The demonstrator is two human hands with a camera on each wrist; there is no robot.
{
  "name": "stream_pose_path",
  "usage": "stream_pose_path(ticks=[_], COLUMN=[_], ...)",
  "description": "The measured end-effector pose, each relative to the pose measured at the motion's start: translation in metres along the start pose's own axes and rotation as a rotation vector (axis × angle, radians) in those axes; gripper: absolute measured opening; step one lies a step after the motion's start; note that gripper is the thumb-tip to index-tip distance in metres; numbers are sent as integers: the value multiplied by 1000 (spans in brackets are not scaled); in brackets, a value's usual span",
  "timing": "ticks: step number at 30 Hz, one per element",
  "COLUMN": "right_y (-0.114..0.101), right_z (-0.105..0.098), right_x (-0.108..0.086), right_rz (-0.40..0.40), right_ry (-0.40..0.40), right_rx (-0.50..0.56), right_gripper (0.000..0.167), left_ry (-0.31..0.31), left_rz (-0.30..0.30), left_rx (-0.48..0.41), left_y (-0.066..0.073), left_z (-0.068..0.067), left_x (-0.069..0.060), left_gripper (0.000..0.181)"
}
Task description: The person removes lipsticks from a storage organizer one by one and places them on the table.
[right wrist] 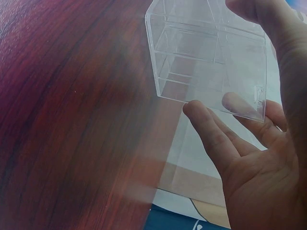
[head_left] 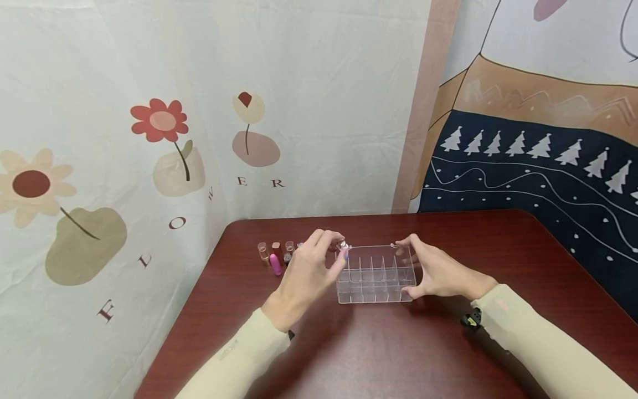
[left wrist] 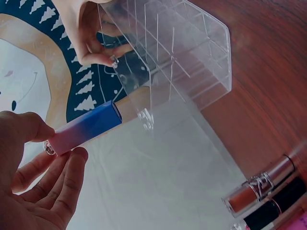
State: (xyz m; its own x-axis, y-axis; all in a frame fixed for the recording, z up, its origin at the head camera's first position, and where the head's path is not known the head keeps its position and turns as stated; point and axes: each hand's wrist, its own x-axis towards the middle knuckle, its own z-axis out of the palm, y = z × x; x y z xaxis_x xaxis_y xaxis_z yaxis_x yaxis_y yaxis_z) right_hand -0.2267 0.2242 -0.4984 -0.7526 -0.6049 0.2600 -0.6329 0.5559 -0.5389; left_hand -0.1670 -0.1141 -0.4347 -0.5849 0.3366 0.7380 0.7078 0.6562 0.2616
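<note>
My left hand point(head_left: 310, 272) pinches a lipstick tube point(left wrist: 86, 129) between thumb and fingers. The tube fades from pink to blue and has a small metal ring at its pink end. In the left wrist view its blue end points toward a clear plastic organizer point(head_left: 375, 288) divided into several compartments. My right hand point(head_left: 441, 270) grips the organizer's right side, its thumb near the front and its fingers toward the back. Through the clear wall in the right wrist view, a fingertip point(right wrist: 237, 103) shows. The held tube is at the organizer's upper left corner.
Several lipsticks stand or lie on the red-brown table point(head_left: 394, 354) left of the organizer, among them a bright pink tube point(head_left: 276, 265) and a clear-capped one point(head_left: 263, 253). My left hand partly hides this group. Printed cloth point(head_left: 324, 111) hangs behind the table.
</note>
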Motion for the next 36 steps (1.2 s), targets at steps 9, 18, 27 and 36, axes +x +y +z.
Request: stream_pose_path(ticks=[9, 18, 27, 36], right_y=[1, 2, 0, 0], right_z=[-1, 0, -1, 0], right_x=[1, 0, 0, 1], right_rz=[16, 17, 21, 15], right_ry=[-7, -8, -10, -9], right_rx=[3, 8, 7, 12], right_gripper=[98, 98, 99, 99], left_ry=[24, 19, 27, 41], left_rz=[-11, -48, -72, -105], left_rx=[-2, 11, 30, 73], left_y=[-8, -15, -27, -39], left_z=[-11, -23, -37, -44], left_x=[-4, -10, -17, -25], left_gripper=[23, 22, 21, 23])
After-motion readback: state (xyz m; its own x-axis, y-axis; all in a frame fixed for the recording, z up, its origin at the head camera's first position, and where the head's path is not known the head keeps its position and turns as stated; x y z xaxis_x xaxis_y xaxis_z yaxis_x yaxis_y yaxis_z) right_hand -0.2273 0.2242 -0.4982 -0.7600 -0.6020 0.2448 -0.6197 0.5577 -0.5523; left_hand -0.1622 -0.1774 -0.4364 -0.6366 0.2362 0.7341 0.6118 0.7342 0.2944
